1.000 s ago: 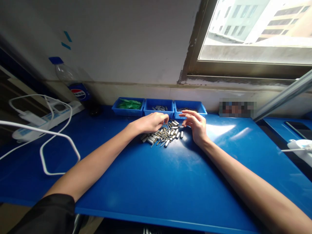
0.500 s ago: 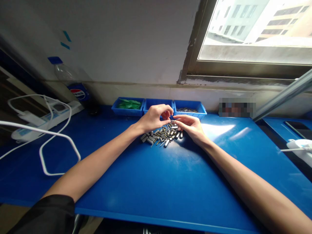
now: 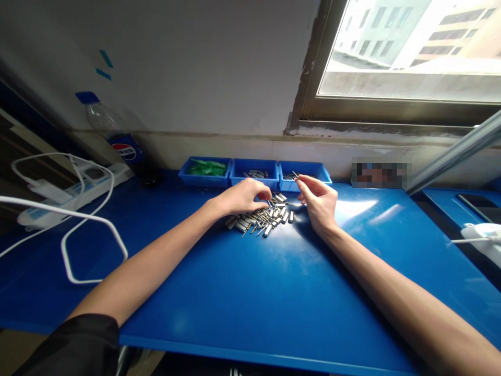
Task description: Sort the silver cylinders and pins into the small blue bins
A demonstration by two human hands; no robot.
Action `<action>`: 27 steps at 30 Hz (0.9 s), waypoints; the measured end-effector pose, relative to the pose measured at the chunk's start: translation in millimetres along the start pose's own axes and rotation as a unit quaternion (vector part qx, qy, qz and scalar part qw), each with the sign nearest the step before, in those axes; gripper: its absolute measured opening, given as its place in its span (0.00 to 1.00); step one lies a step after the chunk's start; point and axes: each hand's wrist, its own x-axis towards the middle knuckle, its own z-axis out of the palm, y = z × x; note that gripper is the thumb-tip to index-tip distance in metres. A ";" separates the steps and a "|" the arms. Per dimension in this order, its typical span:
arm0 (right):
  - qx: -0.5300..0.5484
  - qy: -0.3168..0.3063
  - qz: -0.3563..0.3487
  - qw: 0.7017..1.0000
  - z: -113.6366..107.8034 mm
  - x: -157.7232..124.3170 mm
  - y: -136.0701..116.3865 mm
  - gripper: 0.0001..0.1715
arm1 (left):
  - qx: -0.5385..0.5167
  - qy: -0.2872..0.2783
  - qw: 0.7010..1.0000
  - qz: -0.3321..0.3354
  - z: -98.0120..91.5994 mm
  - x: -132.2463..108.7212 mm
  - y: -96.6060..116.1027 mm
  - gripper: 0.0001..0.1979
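Two hands are seen at one pile of small metal pieces (image 3: 270, 219), too overlapped to be counted. By the right hand (image 3: 321, 201), one thin metal pin (image 3: 295, 174) is pinched narrowly between thumb and fingertips, its tip seen against the opening of the right tray (image 3: 286, 185). The left hand (image 3: 247, 196) is held low at the far left side of the pile, thumb and fingers curled; whether anything is gripped there cannot be told.

Three blue trays are lined up along the wall: green pieces are held in the left tray (image 3: 204, 181), short grey pieces in the middle tray (image 3: 237, 181), thin pins in the right one. One bottle (image 3: 126, 150) and one power strip (image 3: 76, 197) are placed to the left.

The pile is bounded behind by the tray fronts; toward the front edge of the table (image 3: 250, 292), broad room is given between the forearms.
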 end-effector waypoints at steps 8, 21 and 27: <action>-0.003 -0.059 -0.020 0.998 2.8 -3.7 -4.5 0.17 | 0.014 -0.030 0.999 0.011 6.2 -0.5 -4.9 0.13; -0.006 -0.090 -0.009 0.996 3.2 -5.0 -8.0 0.15 | 0.071 -0.038 0.997 -0.016 4.6 -1.2 -4.7 0.07; -0.007 -0.130 0.013 0.991 2.2 -5.5 -12.0 0.19 | -0.031 0.060 0.998 -0.019 -3.7 0.4 3.7 0.05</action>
